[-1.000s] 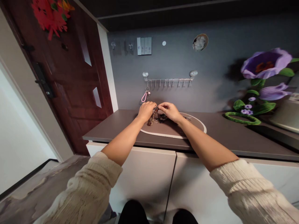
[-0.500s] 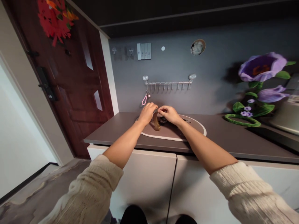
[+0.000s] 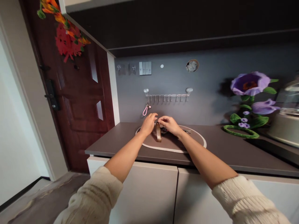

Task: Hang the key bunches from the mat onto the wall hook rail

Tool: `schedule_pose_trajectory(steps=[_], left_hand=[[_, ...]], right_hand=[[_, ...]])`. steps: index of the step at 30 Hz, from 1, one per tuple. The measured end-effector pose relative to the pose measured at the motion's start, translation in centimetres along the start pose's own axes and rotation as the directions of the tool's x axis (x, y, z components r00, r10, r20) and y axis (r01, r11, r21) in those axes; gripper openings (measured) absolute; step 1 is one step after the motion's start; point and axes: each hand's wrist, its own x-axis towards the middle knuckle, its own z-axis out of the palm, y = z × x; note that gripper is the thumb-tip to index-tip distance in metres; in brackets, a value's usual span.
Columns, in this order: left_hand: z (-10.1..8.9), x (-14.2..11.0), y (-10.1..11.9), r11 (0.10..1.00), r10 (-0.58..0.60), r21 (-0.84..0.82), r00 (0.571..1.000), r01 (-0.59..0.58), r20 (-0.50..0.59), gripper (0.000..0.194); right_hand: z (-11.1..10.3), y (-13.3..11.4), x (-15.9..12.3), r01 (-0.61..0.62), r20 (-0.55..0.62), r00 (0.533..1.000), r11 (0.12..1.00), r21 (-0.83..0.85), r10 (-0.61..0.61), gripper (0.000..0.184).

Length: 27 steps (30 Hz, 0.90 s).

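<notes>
Over a brown mat (image 3: pixel 149 147) on the counter, my right hand (image 3: pixel 170 125) is closed in a pinch at the top of a keychain with a brown strap (image 3: pixel 158 133). The strap hangs below the fingertips, its lower end near or on the mat; the ring is too small to make out. Just left of it, my left hand (image 3: pixel 148 124) has its fingers curved and apart, close to the strap's top; its thumb is mostly hidden. More keys (image 3: pixel 187 131) lie on the mat, partly behind my right hand.
A clear hook rack (image 3: pixel 167 95) is on the grey wall behind, with a pink-looped keychain (image 3: pixel 145 110) on its leftmost hook. Purple felt flowers (image 3: pixel 251 84) stand on the counter (image 3: pixel 219 146) at right. A dark shelf (image 3: pixel 177 28) overhangs; a red-brown door (image 3: pixel 77 124) is at left.
The camera view has tilted up. The brown strap has turned and now hangs straight down from my right hand. My left fingers have loosened and spread beside it.
</notes>
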Motion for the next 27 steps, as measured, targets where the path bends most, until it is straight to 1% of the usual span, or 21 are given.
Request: schedule_pose_trajectory(steps=[4, 8, 15, 20, 24, 27], left_hand=[[0.2, 0.0, 0.1, 0.999, -0.041, -0.005, 0.998, 0.041, -0.04, 0.026], [0.3, 0.1, 0.0, 0.993, -0.113, 0.018, 0.991, 0.115, -0.074, 0.026], [0.1, 0.0, -0.3, 0.964, -0.257, 0.045, 0.96, 0.263, -0.108, 0.025], [0.0, 0.0, -0.3, 0.922, -0.385, -0.012, 0.916, 0.387, -0.115, 0.025], [-0.2, 0.1, -0.5, 0.876, -0.48, -0.018, 0.867, 0.482, -0.132, 0.023], [-0.2, 0.2, -0.8, 0.834, -0.549, -0.028, 0.823, 0.551, -0.145, 0.022]], right_hand=[[0.1, 0.0, 0.0, -0.056, 0.015, 0.998, 0.994, 0.097, 0.055, 0.028], [0.2, -0.5, 0.0, -0.095, 0.001, 0.995, 0.986, 0.137, 0.096, 0.027], [0.1, -0.7, 0.9, -0.089, -0.072, 0.992, 0.97, 0.225, 0.108, 0.027], [0.0, -1.6, 2.5, -0.096, -0.118, 0.984, 0.957, 0.273, 0.133, 0.025], [-0.1, -2.1, 4.5, -0.113, -0.166, 0.972, 0.948, 0.297, 0.168, 0.022], [-0.1, -2.2, 6.2, -0.13, -0.198, 0.961, 0.948, 0.29, 0.192, 0.018]])
